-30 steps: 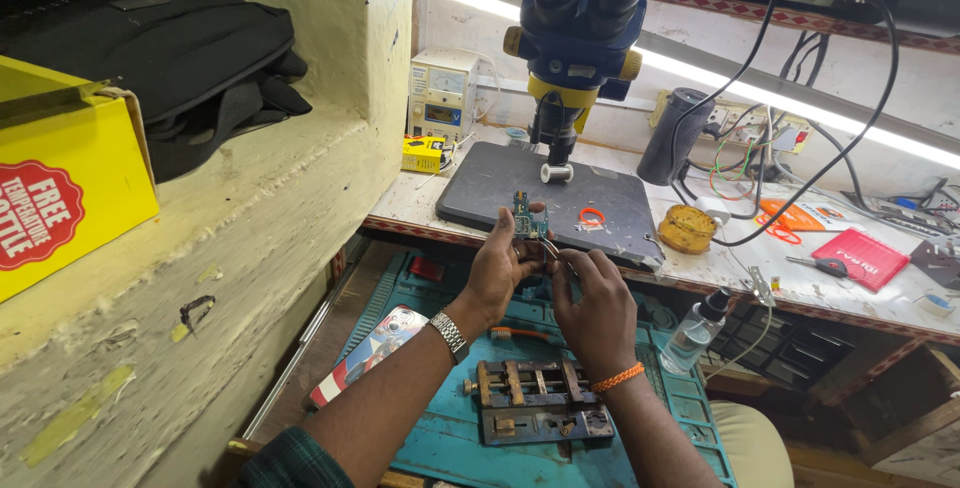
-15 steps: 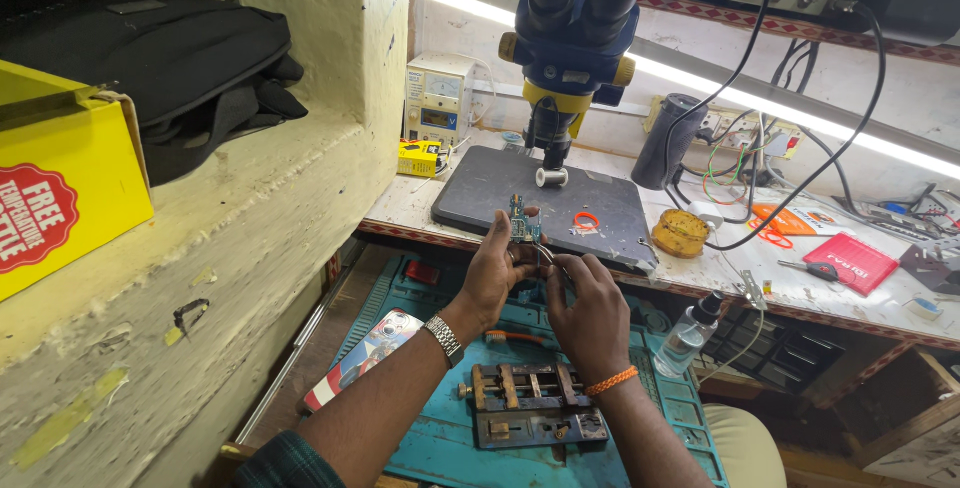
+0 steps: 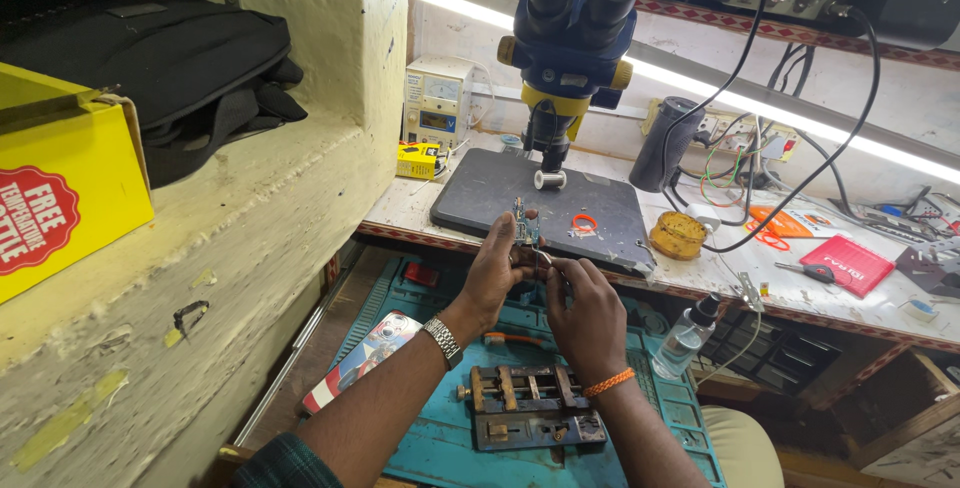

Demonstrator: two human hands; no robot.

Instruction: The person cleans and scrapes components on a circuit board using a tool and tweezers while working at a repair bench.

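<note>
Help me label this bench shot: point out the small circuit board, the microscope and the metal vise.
small circuit board (image 3: 522,220), head view, upper half above the fingers.
microscope (image 3: 572,43), head view, blue body below the eyepieces.
metal vise (image 3: 530,408), head view, middle of its jaws.

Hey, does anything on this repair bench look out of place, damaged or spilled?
Nothing spilled or broken. The left hand holds a small green circuit board upright while the right hand works at its lower edge. Only the tangled black cables behind the blue microscope look untidy.
</note>
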